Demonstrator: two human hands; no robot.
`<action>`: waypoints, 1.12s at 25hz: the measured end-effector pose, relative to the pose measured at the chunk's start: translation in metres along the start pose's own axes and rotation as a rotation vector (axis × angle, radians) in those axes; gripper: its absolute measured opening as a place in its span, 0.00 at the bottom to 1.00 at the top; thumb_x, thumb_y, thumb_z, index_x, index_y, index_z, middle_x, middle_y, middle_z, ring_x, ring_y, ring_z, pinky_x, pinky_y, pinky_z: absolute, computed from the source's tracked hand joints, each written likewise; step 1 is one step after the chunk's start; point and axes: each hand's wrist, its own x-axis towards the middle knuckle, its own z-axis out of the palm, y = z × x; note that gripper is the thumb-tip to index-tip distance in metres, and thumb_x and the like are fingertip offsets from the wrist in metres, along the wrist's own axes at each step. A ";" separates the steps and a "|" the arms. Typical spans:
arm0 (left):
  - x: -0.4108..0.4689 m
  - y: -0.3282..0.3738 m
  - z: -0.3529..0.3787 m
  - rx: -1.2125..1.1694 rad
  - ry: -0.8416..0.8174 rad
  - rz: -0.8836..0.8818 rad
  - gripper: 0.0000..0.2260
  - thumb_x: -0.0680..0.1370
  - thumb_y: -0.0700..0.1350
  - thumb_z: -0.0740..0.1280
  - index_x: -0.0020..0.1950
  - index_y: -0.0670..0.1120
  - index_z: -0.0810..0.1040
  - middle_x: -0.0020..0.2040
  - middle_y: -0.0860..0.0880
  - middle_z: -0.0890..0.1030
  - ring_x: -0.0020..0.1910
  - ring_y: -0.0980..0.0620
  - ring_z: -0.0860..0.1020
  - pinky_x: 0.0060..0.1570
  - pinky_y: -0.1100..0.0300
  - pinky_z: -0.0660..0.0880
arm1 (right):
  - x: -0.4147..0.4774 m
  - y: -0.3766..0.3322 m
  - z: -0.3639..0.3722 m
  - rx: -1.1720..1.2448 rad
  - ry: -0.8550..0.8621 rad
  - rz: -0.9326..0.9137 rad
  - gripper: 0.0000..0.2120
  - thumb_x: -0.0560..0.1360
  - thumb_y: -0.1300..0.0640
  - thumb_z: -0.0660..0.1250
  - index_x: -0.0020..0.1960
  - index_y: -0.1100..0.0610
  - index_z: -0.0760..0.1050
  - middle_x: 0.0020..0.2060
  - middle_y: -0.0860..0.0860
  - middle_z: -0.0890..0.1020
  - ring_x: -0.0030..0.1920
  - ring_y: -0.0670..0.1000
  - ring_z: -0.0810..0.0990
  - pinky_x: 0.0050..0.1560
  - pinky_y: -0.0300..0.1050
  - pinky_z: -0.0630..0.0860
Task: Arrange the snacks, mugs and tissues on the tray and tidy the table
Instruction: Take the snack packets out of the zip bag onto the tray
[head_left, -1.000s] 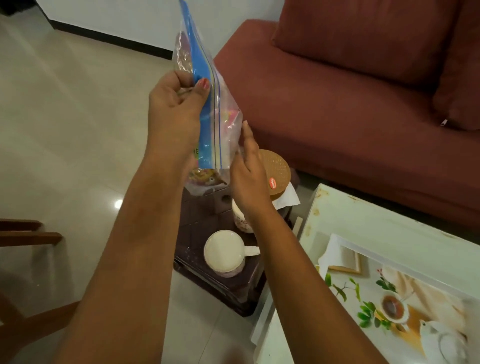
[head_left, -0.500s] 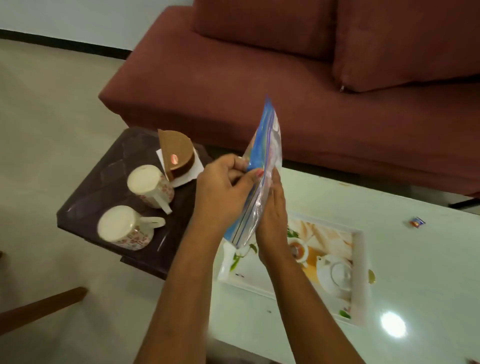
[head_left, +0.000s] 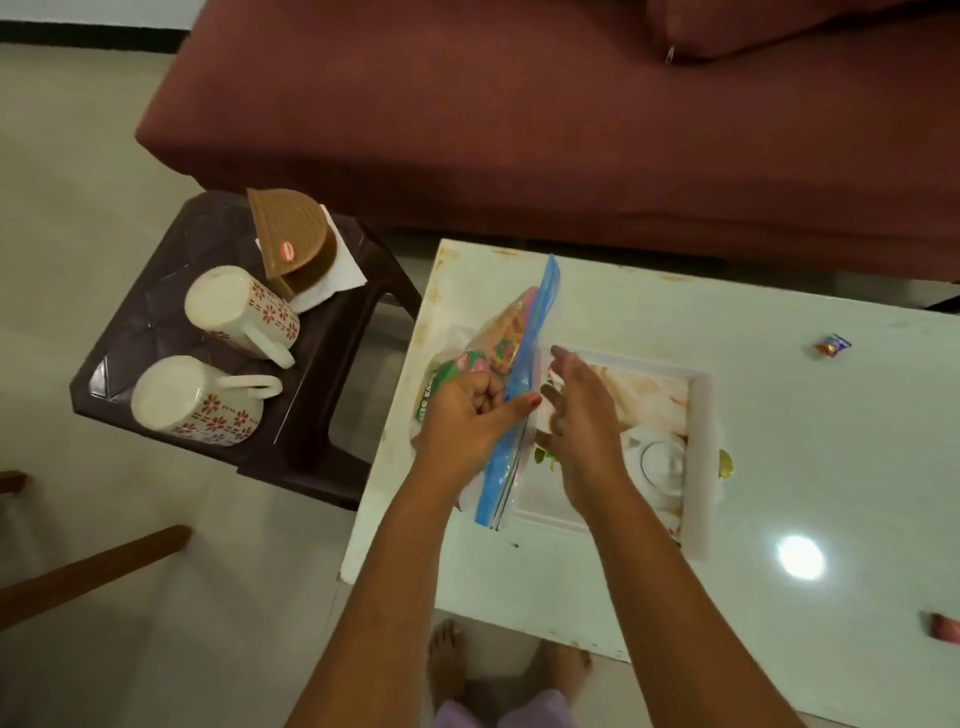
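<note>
Over the white worktop (head_left: 597, 582), the left hand (head_left: 467, 415) pinches the blue-edged snack bag (head_left: 511, 364) above the tray's (head_left: 701, 457) left end, the right hand (head_left: 582, 415) open beside it, two mugs (head_left: 239, 312) lying beyond on the dark stool (head_left: 332, 364).

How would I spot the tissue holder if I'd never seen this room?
Find the dark stool between the red sofa and the white table. The tissue holder stands at its far corner on white tissues, behind two flowered mugs; it alone is brown and half-round.
</note>
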 end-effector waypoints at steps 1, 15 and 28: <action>0.000 -0.003 0.007 0.023 -0.032 0.002 0.18 0.71 0.47 0.73 0.35 0.36 0.70 0.33 0.32 0.72 0.32 0.40 0.70 0.37 0.44 0.75 | 0.002 -0.009 -0.006 0.027 0.037 -0.011 0.13 0.77 0.42 0.59 0.58 0.42 0.75 0.57 0.43 0.79 0.57 0.45 0.78 0.41 0.44 0.80; -0.008 -0.019 0.039 -0.127 -0.164 -0.099 0.04 0.77 0.48 0.65 0.49 0.48 0.76 0.42 0.46 0.80 0.39 0.49 0.81 0.41 0.52 0.82 | 0.002 0.003 -0.030 -0.158 0.153 0.008 0.08 0.76 0.59 0.65 0.42 0.60 0.80 0.37 0.56 0.82 0.39 0.56 0.81 0.37 0.48 0.82; 0.008 0.035 0.023 0.163 0.317 0.085 0.10 0.78 0.49 0.63 0.43 0.45 0.79 0.40 0.47 0.82 0.37 0.53 0.79 0.36 0.61 0.77 | -0.025 -0.012 -0.020 0.107 -0.202 -0.040 0.06 0.77 0.61 0.65 0.41 0.60 0.76 0.37 0.54 0.79 0.41 0.47 0.80 0.41 0.45 0.82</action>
